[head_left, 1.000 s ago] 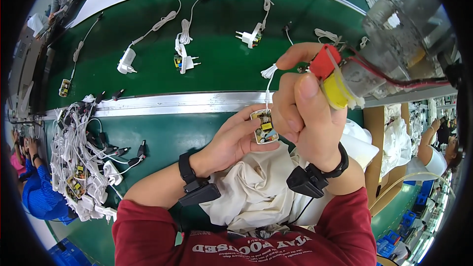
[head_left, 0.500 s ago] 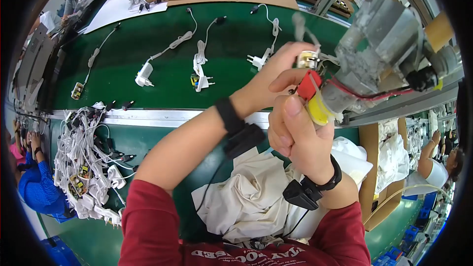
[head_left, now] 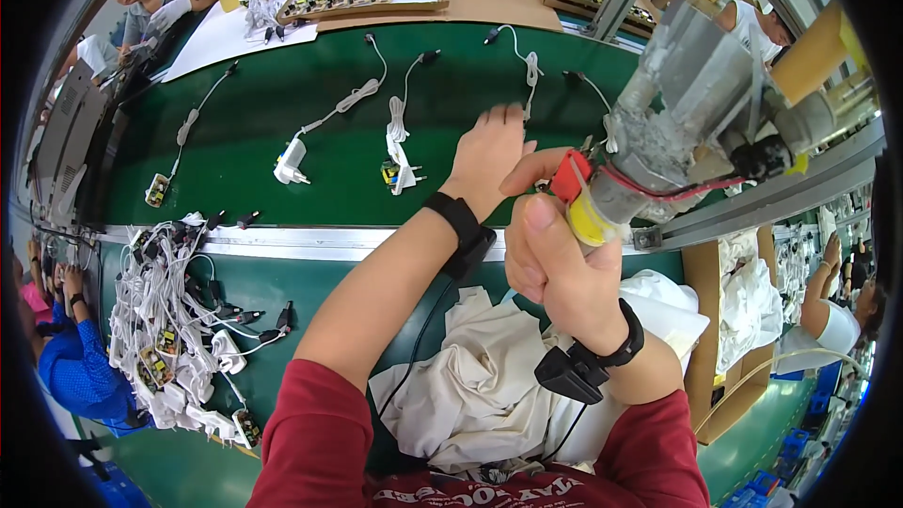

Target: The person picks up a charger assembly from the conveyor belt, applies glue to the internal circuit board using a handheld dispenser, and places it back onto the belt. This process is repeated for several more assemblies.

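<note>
Seen from above at a green conveyor belt (head_left: 310, 122). The person's left hand (head_left: 489, 155) reaches forward over the belt with its fingers extended and held together, palm down; whether anything lies under it cannot be told. A black wristband (head_left: 461, 230) sits on that wrist.

The right hand (head_left: 555, 268) is raised just right of the left, fingers and thumb clamped on the grip of a hanging power tool (head_left: 658, 146). The grip carries a yellow band (head_left: 585, 223) and a red trigger piece (head_left: 569, 176), with the forefinger on the red part. The tool's grey taped body runs up and to the right, and a red wire (head_left: 677, 193) loops round it. A second black band (head_left: 602, 357) circles the right wrist.

On the belt, near the left hand, lie 2 white plug adapters with coiled leads: 1 (head_left: 400, 165) just left of the hand, showing an open circuit board, the other (head_left: 292, 160) farther left. A third lead with a small board (head_left: 158, 190) lies well to the left.

A metal rail (head_left: 310, 243) borders the near side of the belt. Below it, at left, a heap of white leads and adapters (head_left: 179, 320) lies on the bench. A crumpled cream cloth (head_left: 489, 386) rests in front of the person's red sleeves. Other workers appear at the far edges of the view.
</note>
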